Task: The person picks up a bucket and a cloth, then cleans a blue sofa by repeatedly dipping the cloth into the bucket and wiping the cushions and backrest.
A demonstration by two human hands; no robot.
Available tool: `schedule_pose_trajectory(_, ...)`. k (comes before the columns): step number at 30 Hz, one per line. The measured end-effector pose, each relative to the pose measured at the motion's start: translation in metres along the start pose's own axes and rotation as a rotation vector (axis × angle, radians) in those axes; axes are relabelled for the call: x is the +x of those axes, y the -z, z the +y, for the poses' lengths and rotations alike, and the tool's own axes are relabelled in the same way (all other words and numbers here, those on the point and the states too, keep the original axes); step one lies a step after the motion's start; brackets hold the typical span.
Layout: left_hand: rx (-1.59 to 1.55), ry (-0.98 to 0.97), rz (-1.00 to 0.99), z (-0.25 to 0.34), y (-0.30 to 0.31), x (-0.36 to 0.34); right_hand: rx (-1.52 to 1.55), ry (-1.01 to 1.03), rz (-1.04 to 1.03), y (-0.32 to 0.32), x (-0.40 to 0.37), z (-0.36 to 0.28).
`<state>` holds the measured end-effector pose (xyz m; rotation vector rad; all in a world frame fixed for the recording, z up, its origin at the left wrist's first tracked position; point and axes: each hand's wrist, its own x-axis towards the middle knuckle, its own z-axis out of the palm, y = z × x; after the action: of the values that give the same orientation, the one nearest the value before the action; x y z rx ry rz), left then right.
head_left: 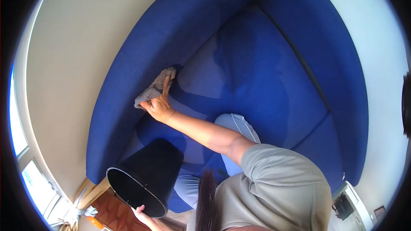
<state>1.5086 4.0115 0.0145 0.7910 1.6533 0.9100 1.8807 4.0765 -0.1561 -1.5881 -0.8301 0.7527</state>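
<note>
Right hand (159, 108) up at the blue sofa (252, 72), and its grip is narrow, closed round a fuzzy grey cloth (152, 92) pressed to the left backrest, right by the seat's inner edge, one finger stretched along the fabric. Soft, limp stuff, by the look of it: light if dry, heavier if soaked, and nothing there to break. Best hold? Bunched in the middle with the fingers spread behind, because a loose corner would fold under or drag.

Down to the left hand (141, 214), and that grip has the black bucket (152, 167) by its rim, near the sofa's front left corner. It's tipped over, mouth angled down and away from the seat. Stiff walls, probably thin plastic, so fairly light if there's nothing inside; the dark interior won't say. Smooth sides could slip in wet fingers, making the rim the surer hold, with a palm under the base if it's loaded.
</note>
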Motion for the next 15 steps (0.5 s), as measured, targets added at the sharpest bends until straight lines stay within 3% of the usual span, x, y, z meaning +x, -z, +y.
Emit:
schedule_pose_trajectory(2,0.047,0.019,0.017,-0.002,0.008,0.007,-0.039,-0.063,0.236,0.029,0.018,0.009)
schedule_pose_trajectory(3,0.063,0.024,0.024,-0.002,0.010,0.010,-0.190,-0.286,0.246,0.065,0.048,0.019)
schedule_pose_trajectory(4,0.072,0.031,0.033,-0.005,0.010,0.013,-0.008,0.077,0.954,0.103,0.082,0.034)
schedule_pose_trajectory(5,0.085,0.032,0.041,-0.005,0.015,0.015,0.173,-0.074,1.139,0.167,0.114,0.030)
schedule_pose_trajectory(6,0.095,0.036,0.043,-0.006,0.017,0.016,0.554,-0.074,1.027,0.243,0.138,0.044)
schedule_pose_trajectory(7,0.110,0.034,0.044,-0.006,0.018,0.018,0.572,0.068,1.207,0.293,0.157,0.051)
schedule_pose_trajectory(8,0.122,0.037,0.042,-0.006,0.019,0.020,0.371,0.137,1.343,0.337,0.176,0.084)
schedule_pose_trajectory(10,0.141,0.040,0.037,-0.005,0.021,0.020,0.930,-0.046,1.272,0.360,0.180,0.137)
schedule_pose_trajectory(12,0.159,0.041,0.038,-0.005,0.032,0.017,1.348,-0.169,0.822,0.323,0.135,0.113)
schedule_pose_trajectory(14,0.172,0.038,0.032,-0.007,0.041,0.023,1.089,0.026,1.186,0.260,0.133,0.124)
schedule_pose_trajectory(15,0.169,0.045,0.036,-0.010,0.045,0.030,1.771,0.493,0.913,0.224,0.145,0.205)
